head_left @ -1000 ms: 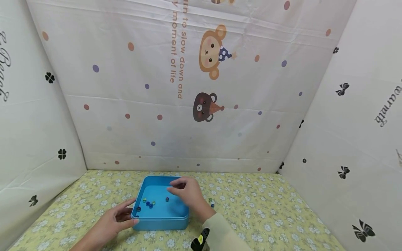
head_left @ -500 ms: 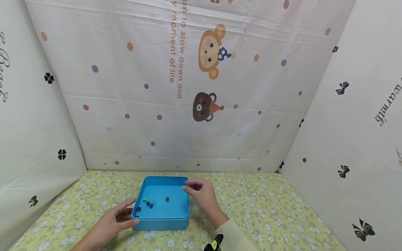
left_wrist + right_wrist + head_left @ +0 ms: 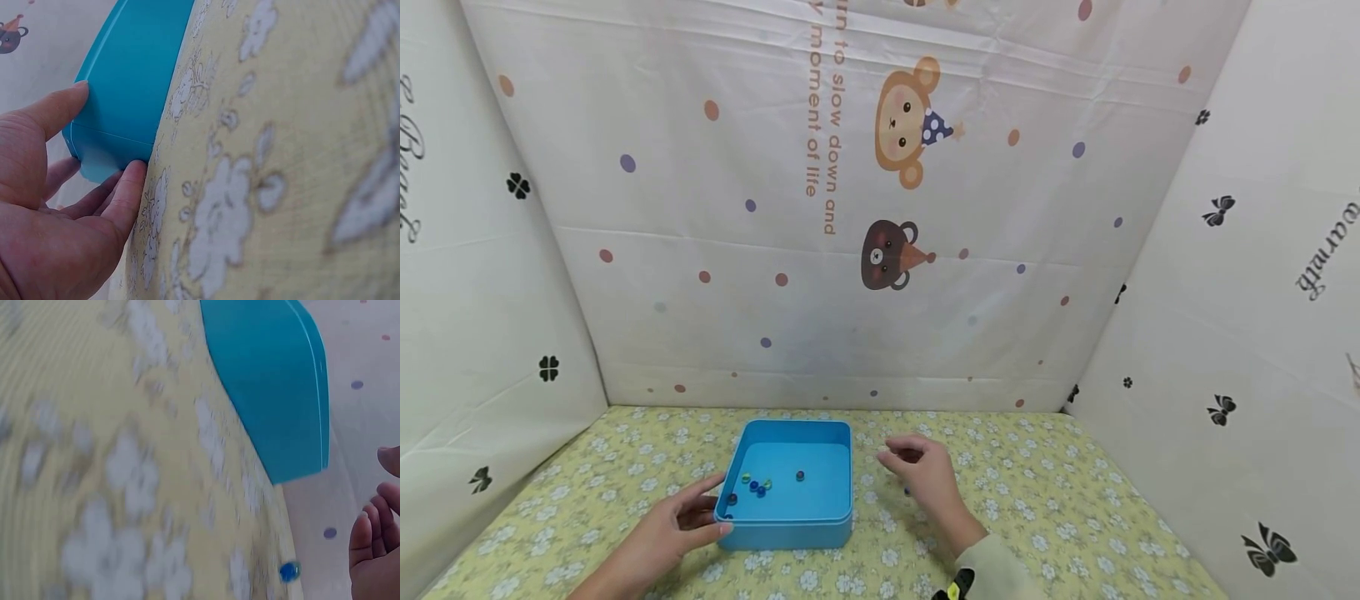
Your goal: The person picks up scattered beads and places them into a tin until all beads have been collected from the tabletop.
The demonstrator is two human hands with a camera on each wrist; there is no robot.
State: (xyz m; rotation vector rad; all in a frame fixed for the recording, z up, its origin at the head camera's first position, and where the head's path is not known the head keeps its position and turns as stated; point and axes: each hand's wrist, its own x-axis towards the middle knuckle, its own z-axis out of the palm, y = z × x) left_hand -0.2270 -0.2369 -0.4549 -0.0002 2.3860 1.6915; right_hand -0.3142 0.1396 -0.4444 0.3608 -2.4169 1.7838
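A blue square box (image 3: pixel 784 535) stands uncovered on the flowered cloth. Several marbles (image 3: pixel 761 492) lie inside it, mostly toward its left side, with one dark marble (image 3: pixel 800 476) nearer the middle. At the box's near left corner my left hand (image 3: pixel 673 525) holds on, thumb on the front wall and fingers along the left side. My right hand (image 3: pixel 925 479) hovers over the cloth to the right of the box, its fingers loosely bent and nothing between them. Below it a blue marble (image 3: pixel 289 571) rests on the cloth, partly hidden by the hand in the head view.
Yellow flowered cloth (image 3: pixel 1030 517) covers the table. A pale printed sheet (image 3: pixel 820 333) rises behind it, with white sheets at the left (image 3: pixel 497 300) and right (image 3: pixel 1232 317) sides.
My right hand has moved from over the box, past its right wall, to above the cloth on the right. My left hand and the marbles in the box have stayed put.
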